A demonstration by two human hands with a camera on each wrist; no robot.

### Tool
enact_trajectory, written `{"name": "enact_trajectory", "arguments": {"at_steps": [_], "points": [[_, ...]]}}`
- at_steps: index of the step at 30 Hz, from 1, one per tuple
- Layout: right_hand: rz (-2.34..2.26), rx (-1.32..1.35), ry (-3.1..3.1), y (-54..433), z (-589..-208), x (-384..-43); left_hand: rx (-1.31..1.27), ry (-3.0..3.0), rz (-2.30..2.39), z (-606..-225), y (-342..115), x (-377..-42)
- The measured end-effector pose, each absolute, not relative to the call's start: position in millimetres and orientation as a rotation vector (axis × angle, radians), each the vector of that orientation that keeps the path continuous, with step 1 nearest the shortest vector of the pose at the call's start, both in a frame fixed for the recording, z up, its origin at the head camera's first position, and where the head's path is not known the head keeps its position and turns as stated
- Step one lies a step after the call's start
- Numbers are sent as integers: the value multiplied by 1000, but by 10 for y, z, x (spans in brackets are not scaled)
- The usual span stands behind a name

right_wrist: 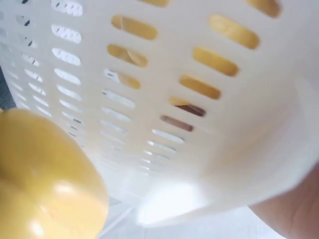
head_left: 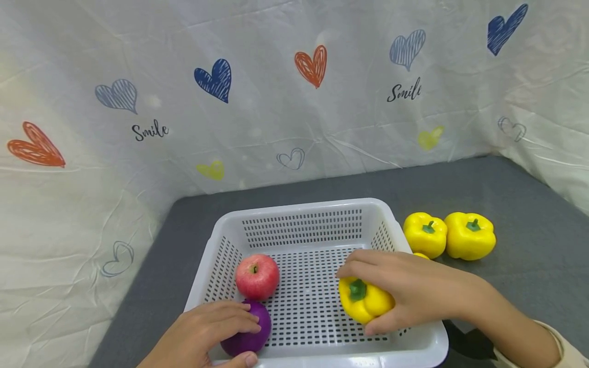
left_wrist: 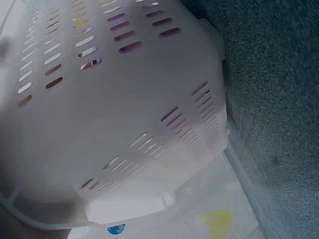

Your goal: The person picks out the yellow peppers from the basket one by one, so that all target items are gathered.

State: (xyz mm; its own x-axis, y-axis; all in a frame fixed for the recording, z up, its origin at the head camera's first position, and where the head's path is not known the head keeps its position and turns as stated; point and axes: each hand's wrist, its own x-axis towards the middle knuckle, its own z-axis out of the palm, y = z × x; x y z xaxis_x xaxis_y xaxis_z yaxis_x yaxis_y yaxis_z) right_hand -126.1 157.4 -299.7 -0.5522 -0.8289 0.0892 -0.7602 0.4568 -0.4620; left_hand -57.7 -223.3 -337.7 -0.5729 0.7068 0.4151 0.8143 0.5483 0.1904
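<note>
In the head view my left hand [head_left: 209, 329] curls over a round purple vegetable [head_left: 250, 332] at the left front of a white slotted basket [head_left: 299, 207]. A red apple [head_left: 257, 277] sits just behind the purple vegetable, inside the basket. My right hand [head_left: 405, 289] reaches over the right rim and grips a yellow bell pepper [head_left: 363, 301], fingers over its far side and thumb at its near side. The green stem of this pepper faces up. In the left wrist view the basket wall [left_wrist: 99, 134] hides the fingers and most of the vegetable.
Two yellow bell peppers, a nearer one [head_left: 425, 235] and a farther one [head_left: 470, 236], stand right of the basket on the grey tabletop [head_left: 529, 286]. Part of another yellow piece [head_left: 421, 255] shows behind my right hand. A white curtain [head_left: 257, 133] printed with hearts hangs behind.
</note>
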Motion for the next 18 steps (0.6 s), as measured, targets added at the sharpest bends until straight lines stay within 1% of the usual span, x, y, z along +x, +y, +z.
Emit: {"name": "enact_trajectory", "arguments": {"at_steps": [8, 13, 18], "points": [[-705, -1450, 2616, 1677, -2954, -1191, -1216, -2560, -581, -3342, -2211, -549], [-732, -1459, 2640, 1741, -2926, -1167, -1230, -2544, -581, -3337, -2213, -552], [-776, -1565, 2657, 1785, -2914, -1151, -1272, -2506, -576, -3346, -2224, -576]]}}
